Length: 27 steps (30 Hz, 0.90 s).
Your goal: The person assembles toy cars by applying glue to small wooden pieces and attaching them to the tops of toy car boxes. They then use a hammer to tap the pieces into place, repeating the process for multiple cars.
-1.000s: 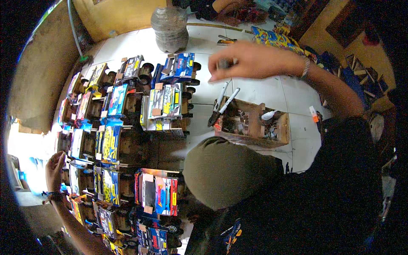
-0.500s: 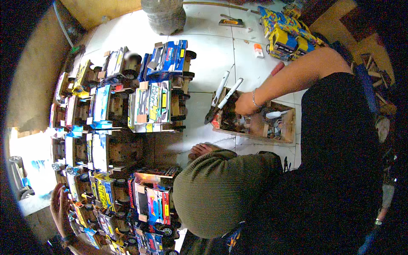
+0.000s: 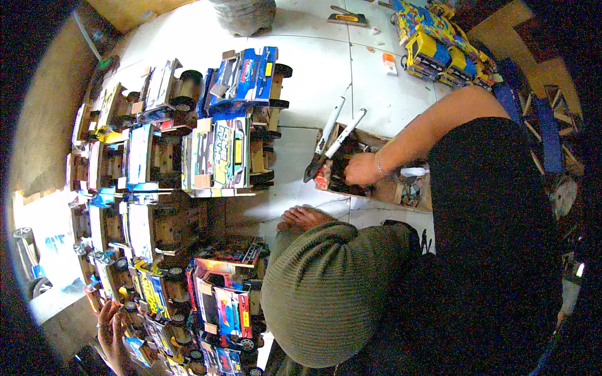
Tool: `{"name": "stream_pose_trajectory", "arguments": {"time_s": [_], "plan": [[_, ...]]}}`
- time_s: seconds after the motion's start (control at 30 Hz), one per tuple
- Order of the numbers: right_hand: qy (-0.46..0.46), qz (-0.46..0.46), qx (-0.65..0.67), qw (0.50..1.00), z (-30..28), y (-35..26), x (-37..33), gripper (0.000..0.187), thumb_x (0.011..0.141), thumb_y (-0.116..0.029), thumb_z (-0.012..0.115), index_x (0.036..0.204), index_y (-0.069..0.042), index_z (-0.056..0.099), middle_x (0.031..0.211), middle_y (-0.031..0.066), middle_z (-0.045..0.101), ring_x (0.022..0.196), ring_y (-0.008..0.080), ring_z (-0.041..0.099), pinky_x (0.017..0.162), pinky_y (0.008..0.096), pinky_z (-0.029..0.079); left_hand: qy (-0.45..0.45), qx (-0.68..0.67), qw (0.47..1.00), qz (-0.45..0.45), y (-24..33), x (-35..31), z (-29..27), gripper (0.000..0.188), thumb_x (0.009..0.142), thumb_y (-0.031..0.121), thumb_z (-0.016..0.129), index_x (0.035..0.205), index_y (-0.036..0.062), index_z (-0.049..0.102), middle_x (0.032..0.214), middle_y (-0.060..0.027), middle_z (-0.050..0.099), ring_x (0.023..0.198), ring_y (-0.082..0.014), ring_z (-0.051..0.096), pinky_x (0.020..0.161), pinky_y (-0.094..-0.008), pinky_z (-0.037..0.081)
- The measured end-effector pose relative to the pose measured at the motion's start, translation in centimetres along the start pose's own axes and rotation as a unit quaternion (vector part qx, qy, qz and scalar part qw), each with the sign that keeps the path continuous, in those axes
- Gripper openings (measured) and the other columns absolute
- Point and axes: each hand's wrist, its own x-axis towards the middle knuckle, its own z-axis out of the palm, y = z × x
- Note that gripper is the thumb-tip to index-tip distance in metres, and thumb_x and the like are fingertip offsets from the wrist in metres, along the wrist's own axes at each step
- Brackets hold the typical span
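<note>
My right hand (image 3: 362,169), with a chain bracelet at the wrist, reaches down into a shallow wooden box (image 3: 402,135) of small tools and scraps. Its fingers curl together; what they hold, if anything, is hidden. A long-handled cutter with white handles (image 3: 339,133) leans on the box's left end, beside that hand. At the lower left, my left hand (image 3: 110,332), wearing a ring, has its fingers stretched upward against the edge of the toy trucks. Rows of colourful wooden toy trucks (image 3: 221,153) with black wheels fill the left side.
More yellow and blue toy trucks (image 3: 433,50) stand at the far right. A trowel-like tool (image 3: 347,17), an orange-and-white packet (image 3: 389,64) and a large grey container (image 3: 244,15) are at the back. Olive ribbed cloth (image 3: 326,294) covers a rounded shape near me, with a bare foot (image 3: 304,217) beyond it.
My left hand has moved down and slightly right along the trucks. My right hand stays in the box, lower and a little more left. The whole view has shifted slightly.
</note>
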Motion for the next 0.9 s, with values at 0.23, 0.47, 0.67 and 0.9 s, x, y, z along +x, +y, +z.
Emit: {"name": "stream_pose_trajectory", "arguments": {"time_s": [0.23,0.47,0.67,0.9], "plan": [[0.017,0.048,0.114,0.992,1.7,0.7,1.3,0.030,0.074,-0.026,0.069,0.085,0.001,0.068,0.087,0.0220,0.068,0.087,0.0412,0.066,0.078,0.0509,0.054,0.037,-0.075,0.996,-0.027,0.4,-0.6,1.0,0.039,0.098,0.016,0.057,0.133,-0.0012,0.053,0.129,-0.0099,0.059,0.115,-0.0190,0.058,0.094,-0.0311,0.047],[-0.004,0.033,0.119,0.992,-1.1,1.2,0.8,0.027,0.075,-0.034,0.073,0.086,-0.009,0.072,0.081,0.0166,0.069,0.081,0.0350,0.067,0.069,0.0473,0.053,0.013,-0.012,1.000,0.005,1.4,-1.0,0.2,0.040,0.098,0.015,0.057,0.134,-0.0007,0.053,0.128,-0.0096,0.060,0.115,-0.0191,0.058,0.094,-0.0313,0.047],[0.026,0.064,0.268,0.961,-8.4,2.2,-4.6,0.033,0.072,-0.043,0.079,0.084,-0.013,0.075,0.078,0.0060,0.071,0.075,0.0225,0.067,0.066,0.0375,0.050,0.020,-0.099,0.995,0.009,1.3,-1.6,0.1,0.041,0.098,0.013,0.058,0.136,0.0011,0.051,0.129,-0.0093,0.060,0.116,-0.0191,0.058,0.095,-0.0319,0.047],[-0.018,0.184,0.482,0.856,-20.5,-2.5,-11.8,0.028,0.077,-0.038,0.081,0.091,-0.015,0.074,0.076,-0.0044,0.062,0.069,0.0092,0.051,0.056,0.0285,0.040,0.042,0.001,0.998,0.051,2.0,-1.6,-1.1,0.040,0.098,0.015,0.057,0.136,0.0043,0.052,0.124,-0.0094,0.062,0.107,-0.0151,0.060,0.089,-0.0277,0.047]]}}
